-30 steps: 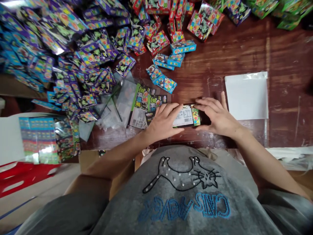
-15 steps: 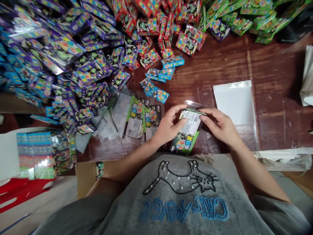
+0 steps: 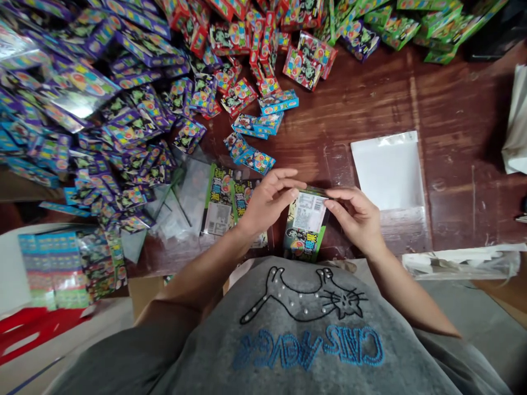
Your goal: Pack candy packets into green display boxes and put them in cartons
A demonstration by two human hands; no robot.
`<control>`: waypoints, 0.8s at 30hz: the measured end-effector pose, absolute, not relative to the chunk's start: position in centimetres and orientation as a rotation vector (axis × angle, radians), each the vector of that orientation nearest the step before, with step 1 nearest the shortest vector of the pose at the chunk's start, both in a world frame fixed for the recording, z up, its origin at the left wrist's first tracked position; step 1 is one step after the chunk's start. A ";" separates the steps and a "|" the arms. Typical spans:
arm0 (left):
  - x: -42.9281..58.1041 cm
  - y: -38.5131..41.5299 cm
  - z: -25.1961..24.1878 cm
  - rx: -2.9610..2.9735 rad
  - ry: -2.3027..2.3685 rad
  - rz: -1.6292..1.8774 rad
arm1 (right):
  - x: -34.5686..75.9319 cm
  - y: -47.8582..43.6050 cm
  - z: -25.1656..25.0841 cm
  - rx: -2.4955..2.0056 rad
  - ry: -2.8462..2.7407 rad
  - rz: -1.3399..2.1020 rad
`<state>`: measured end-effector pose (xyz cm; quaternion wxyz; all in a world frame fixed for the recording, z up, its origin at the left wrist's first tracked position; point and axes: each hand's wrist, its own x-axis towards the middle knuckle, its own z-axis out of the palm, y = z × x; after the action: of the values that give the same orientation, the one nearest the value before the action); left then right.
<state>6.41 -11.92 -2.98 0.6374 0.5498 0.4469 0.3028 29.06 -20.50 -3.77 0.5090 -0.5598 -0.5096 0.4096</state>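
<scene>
Close to my body on the table, a flat black-and-green candy packet [image 3: 307, 216] lies with its white barcode label facing up. The thumb and index finger of my left hand [image 3: 269, 200] close at its upper left corner. Its upper right edge is pinched between thumb and fingers of my right hand [image 3: 356, 216]. Left of it lie similar black-and-green packets [image 3: 220, 200], partly covered by my left hand and forearm. Clear plastic bags [image 3: 171, 206] lie beyond those packets.
Heaps of small purple boxes [image 3: 135, 120], red boxes [image 3: 304, 60] and green boxes [image 3: 397, 30] cover the far side. A few blue boxes [image 3: 255, 159] lie nearer. A white sheet in clear plastic [image 3: 387, 170] rests at right. Multicoloured packs [image 3: 53, 269] stand at left.
The clear flap that stood up at the packet's top edge is now down against it. My left hand has shifted from the label to the upper left corner.
</scene>
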 end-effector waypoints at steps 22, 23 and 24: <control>9.6 -8.5 -1.3 1.540 0.791 0.340 | 36.1 -18.2 0.2 -1.285 -1.495 1.325; 10.6 -8.3 -1.4 1.582 0.736 0.340 | 37.8 -17.6 0.4 -1.315 -1.603 1.207; 11.6 -8.0 -1.5 1.636 0.670 0.328 | 39.8 -16.5 0.5 -1.369 -1.697 1.056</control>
<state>11.63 -8.03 -1.49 0.6222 0.7123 0.2915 0.1429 39.76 -16.55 0.50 0.3517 -0.5288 -0.6558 0.4082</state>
